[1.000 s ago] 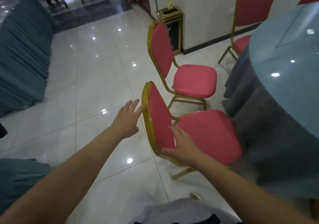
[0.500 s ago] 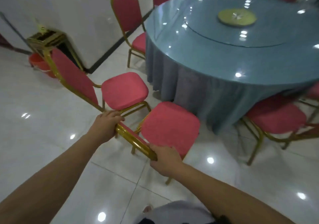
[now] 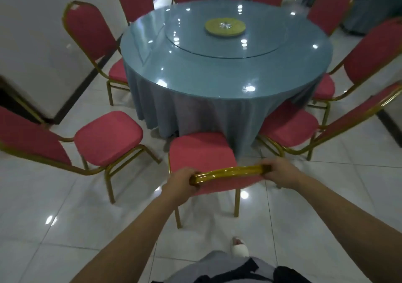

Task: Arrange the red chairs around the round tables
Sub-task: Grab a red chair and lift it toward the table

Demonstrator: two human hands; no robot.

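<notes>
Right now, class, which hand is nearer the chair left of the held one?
Left. The left hand grips the gold rail at the end toward that chair; the right hand grips the opposite end.

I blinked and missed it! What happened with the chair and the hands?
Both hands were open and reaching; now the left hand and right hand grip the chair by the gold top of its back. It swung round from side-on, so its seat faces the table. The neighbouring chair and the table stayed put.
</notes>
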